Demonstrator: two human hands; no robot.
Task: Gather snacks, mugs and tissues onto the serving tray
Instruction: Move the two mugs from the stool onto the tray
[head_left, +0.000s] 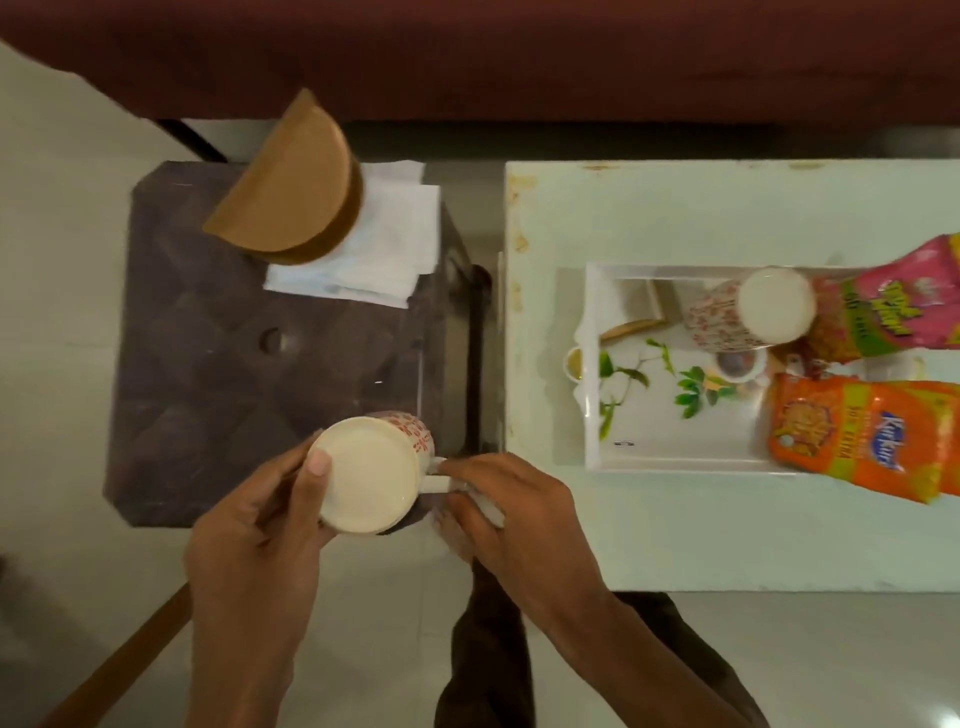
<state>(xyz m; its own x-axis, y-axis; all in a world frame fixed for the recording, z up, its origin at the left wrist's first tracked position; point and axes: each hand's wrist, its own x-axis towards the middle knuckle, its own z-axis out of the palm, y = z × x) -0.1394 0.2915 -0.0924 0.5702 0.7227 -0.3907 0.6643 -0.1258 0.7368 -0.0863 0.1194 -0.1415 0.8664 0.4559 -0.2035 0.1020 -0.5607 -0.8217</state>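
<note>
Head view, looking straight down past both forearms. Gripping a cream mug (366, 475) with the left hand (260, 525), fingers curling round the red-patterned side and the thumb pressing on the flat cream end facing up. Pinching that mug's white handle (434, 484) with the right hand (511, 514), fingertips closing together on it just right of the left thumb. Holding the mug directly between the two hands, over the near right corner of a dark brown patterned stool (208, 338); impossible to tell whether resting there or lifting clear.

Well beyond the left hand, lying on the stool's far side: a stack of white tissues (374, 249), partly tucking under a half-round wooden holder (291, 187).

Beyond and to the right of the right hand, well apart from both hands: a white serving tray (675, 464) with a leaf print, sitting on a pale table (727, 208). Standing at the tray's far side, a second mug (753, 312) with the same red pattern, touching a pink snack packet (893, 306) running off the right edge. Lying nearer the right hand, an orange snack packet (857, 436), overhanging the tray's near rim.
</note>
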